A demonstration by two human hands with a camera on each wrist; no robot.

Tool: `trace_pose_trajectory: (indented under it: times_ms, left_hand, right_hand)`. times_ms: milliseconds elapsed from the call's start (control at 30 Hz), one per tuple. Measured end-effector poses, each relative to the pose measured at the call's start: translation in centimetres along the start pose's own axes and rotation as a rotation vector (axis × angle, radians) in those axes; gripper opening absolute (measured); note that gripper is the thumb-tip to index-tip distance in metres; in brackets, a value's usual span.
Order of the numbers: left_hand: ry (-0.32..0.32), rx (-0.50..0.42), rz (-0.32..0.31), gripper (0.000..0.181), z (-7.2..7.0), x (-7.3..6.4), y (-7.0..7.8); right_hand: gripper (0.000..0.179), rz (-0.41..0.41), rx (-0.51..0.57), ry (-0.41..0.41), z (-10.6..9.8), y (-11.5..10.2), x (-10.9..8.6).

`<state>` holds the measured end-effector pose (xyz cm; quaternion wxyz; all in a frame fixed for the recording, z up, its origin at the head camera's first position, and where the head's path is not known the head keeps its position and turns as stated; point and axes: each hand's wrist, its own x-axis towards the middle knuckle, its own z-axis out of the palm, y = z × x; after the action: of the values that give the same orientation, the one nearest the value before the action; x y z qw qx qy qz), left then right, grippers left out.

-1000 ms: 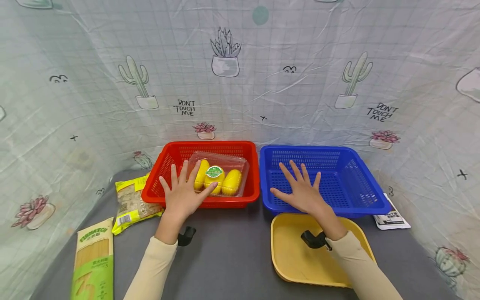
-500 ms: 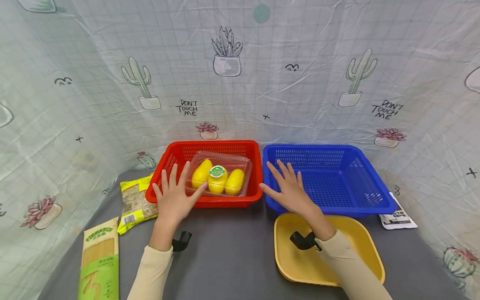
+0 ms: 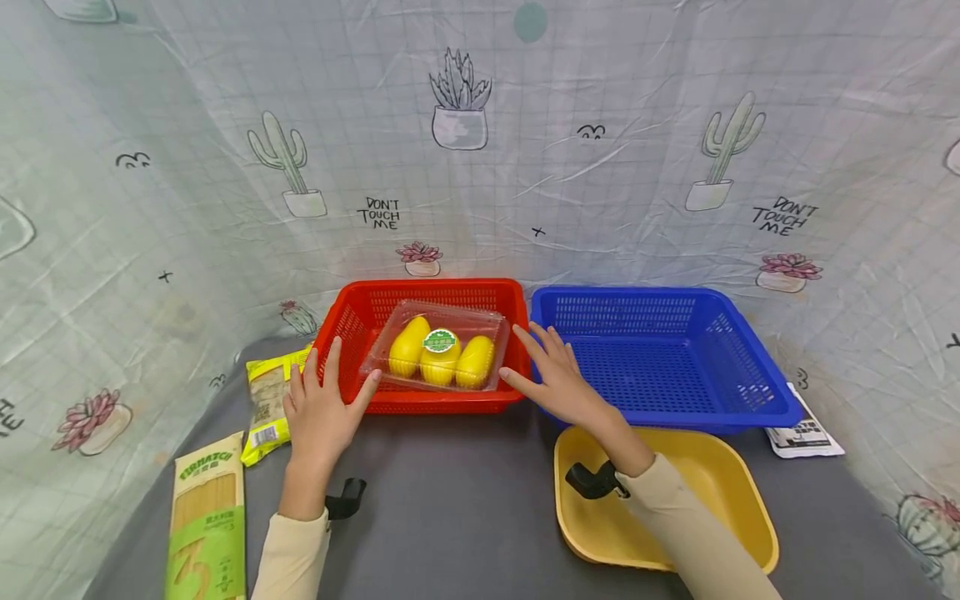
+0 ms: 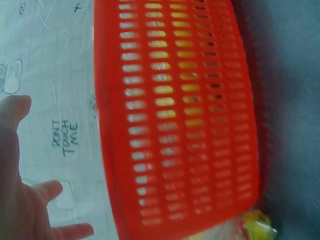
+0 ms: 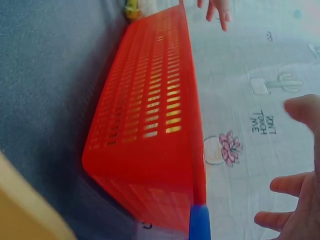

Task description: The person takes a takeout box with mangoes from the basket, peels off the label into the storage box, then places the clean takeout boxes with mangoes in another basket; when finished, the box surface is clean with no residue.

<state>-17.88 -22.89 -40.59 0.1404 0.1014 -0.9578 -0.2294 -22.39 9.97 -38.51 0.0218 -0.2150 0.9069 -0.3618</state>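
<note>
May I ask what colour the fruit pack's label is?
The label is green and white, clearest in the head view.

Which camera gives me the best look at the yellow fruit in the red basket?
The head view: it shows all three yellow fruit from above through the clear box. Both wrist views show only yellow patches through slots in the red basket.

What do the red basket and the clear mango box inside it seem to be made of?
Red basket: probably moulded plastic, smooth with a slight sheen; its walls are evenly slotted. Clear mango box: likely thin, glossy plastic, since it's see-through with highlights along its edges.
</note>
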Motion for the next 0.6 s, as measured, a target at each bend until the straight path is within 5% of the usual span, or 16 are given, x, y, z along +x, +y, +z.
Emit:
trace_pose_trajectory:
  times_ms: [400,600]
  left_hand:
    - [0.019,-0.033,-0.090,0.084,-0.2,-0.3,-2.3]
    - [0.055,-0.097,-0.103,0.082,0.3,-0.4,-3.5]
  right_hand:
    - [0.075,-0.127,0.198,-0.061,1.4,-1.0,2.2]
    - [0.070,-0.064,0.360,-0.068,2.5,-1.3,3.2]
